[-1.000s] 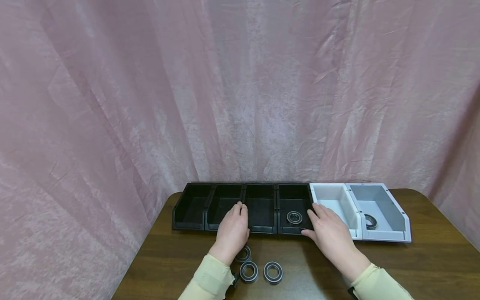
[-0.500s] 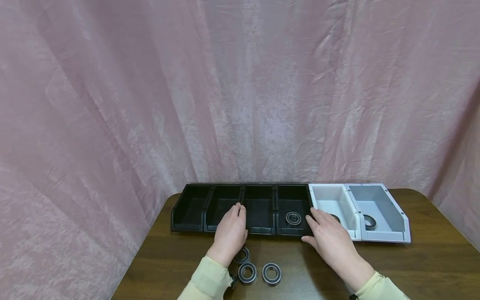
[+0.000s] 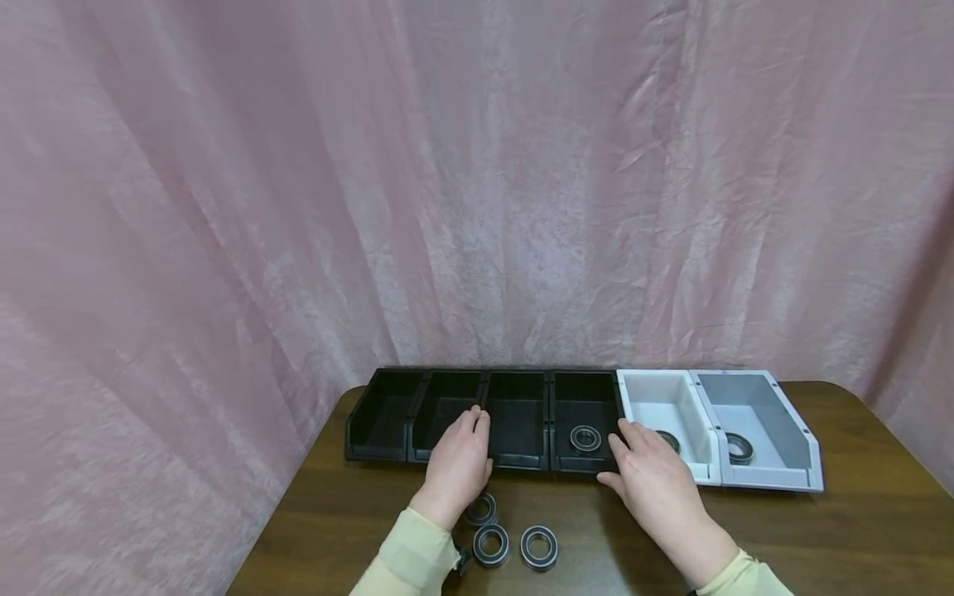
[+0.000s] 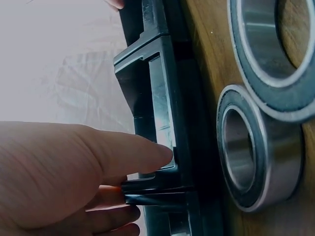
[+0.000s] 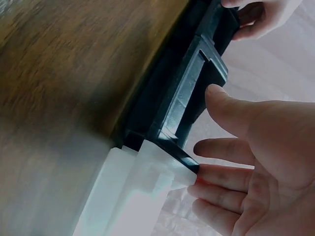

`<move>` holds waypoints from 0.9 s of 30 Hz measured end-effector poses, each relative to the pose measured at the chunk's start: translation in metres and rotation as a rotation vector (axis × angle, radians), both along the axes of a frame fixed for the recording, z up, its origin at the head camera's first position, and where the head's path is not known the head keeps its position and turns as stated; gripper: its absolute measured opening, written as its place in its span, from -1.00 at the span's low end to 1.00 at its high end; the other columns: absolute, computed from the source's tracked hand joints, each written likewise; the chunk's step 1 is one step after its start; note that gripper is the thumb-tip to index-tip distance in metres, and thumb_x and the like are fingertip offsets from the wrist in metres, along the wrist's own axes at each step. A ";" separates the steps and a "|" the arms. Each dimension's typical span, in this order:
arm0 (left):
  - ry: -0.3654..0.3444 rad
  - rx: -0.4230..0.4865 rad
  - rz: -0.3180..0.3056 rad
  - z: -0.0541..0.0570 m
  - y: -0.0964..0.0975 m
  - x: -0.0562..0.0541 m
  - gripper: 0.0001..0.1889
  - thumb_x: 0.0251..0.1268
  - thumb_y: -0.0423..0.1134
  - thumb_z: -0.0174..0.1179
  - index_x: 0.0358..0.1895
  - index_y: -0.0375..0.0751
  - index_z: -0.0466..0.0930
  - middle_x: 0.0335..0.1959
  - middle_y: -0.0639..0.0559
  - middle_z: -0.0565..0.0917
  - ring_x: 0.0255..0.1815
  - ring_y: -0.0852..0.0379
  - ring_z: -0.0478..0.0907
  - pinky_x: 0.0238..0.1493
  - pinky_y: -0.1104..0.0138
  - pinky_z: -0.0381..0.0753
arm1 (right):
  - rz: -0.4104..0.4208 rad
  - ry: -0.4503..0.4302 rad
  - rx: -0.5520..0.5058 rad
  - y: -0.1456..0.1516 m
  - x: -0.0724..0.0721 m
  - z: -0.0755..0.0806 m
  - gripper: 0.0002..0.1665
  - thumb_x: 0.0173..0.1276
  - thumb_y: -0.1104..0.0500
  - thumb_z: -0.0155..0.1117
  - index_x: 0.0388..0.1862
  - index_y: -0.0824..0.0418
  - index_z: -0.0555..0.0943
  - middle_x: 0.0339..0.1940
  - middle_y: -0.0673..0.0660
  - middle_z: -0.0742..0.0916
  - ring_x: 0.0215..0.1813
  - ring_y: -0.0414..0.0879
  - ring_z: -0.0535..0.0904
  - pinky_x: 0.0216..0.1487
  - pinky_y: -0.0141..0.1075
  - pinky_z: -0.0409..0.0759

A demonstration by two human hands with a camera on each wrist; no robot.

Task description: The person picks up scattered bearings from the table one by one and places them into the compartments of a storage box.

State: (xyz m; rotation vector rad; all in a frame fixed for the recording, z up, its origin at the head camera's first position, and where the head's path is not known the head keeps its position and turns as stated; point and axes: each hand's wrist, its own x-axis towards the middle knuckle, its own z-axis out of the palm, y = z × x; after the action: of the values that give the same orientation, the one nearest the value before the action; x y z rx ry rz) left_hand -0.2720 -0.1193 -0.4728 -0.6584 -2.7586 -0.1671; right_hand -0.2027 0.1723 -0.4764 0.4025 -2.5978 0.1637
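My left hand [image 3: 456, 459] grips the front of the divider between the second and third black bins [image 3: 514, 406], its thumb [image 4: 157, 155] on a front lip and its fingers on the divider's other side. My right hand [image 3: 659, 488] rests with loosely extended fingers where the fourth black bin meets the white bin [image 3: 656, 389]; its thumb stands apart from the wall. One ball bearing [image 3: 575, 439] lies in the fourth black bin. A second bearing [image 3: 674, 440], partly behind my right hand, is in the white bin. The grey bin [image 3: 749, 397] holds a third bearing [image 3: 748, 451].
On the wooden table [image 3: 328, 538], in front of the bins, lie three more bearings: one [image 3: 490, 509] beside my left wrist, one [image 3: 492, 563] touching it, and one [image 3: 539, 566] to the right. A pink curtain [image 3: 477, 182] hangs right behind the bin row.
My right hand has shifted slightly toward the front, so the bearing in the white bin, hidden a second ago, now shows. My left hand keeps its place at the black bins.
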 end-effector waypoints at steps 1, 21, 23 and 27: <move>-0.010 -0.001 0.001 0.001 0.000 0.000 -0.24 0.20 -0.27 0.69 0.42 -0.47 0.58 0.45 -0.38 0.60 0.44 -0.26 0.62 0.48 -0.01 0.58 | -0.001 -0.004 -0.003 0.000 0.000 0.000 -0.33 0.18 -0.02 0.78 0.08 0.43 0.79 0.26 0.47 0.74 0.30 0.35 0.69 0.36 0.16 0.65; -0.058 0.021 -0.037 0.005 -0.009 0.018 -0.20 0.42 -0.09 0.57 0.60 -0.33 0.46 0.63 -0.28 0.45 0.65 -0.30 0.38 0.59 -0.16 0.42 | 0.023 0.001 -0.004 0.003 0.000 0.004 -0.44 0.16 -0.01 0.79 -0.05 0.36 0.80 0.23 0.46 0.75 0.26 0.35 0.71 0.24 0.20 0.71; -0.041 0.014 -0.063 0.005 -0.009 0.023 -0.21 0.44 -0.06 0.55 0.60 -0.32 0.47 0.62 -0.27 0.47 0.64 -0.29 0.38 0.59 -0.15 0.42 | 0.026 0.007 -0.004 0.003 0.000 0.003 -0.45 0.15 -0.01 0.80 -0.08 0.35 0.80 0.22 0.46 0.75 0.25 0.36 0.71 0.23 0.21 0.71; -0.043 0.019 -0.107 0.007 -0.008 0.033 -0.22 0.45 -0.01 0.54 0.59 -0.29 0.48 0.62 -0.23 0.49 0.64 -0.26 0.40 0.60 -0.16 0.41 | 0.031 0.018 -0.002 0.004 0.000 0.002 -0.48 0.13 -0.01 0.81 -0.13 0.33 0.80 0.20 0.46 0.75 0.23 0.36 0.71 0.20 0.21 0.73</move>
State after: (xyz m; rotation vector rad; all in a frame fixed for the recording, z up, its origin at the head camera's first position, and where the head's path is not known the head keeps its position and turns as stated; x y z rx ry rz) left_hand -0.2388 -0.1276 -0.4660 -0.8066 -2.7598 -0.2321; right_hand -0.2030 0.1765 -0.4740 0.4417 -2.5745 0.1733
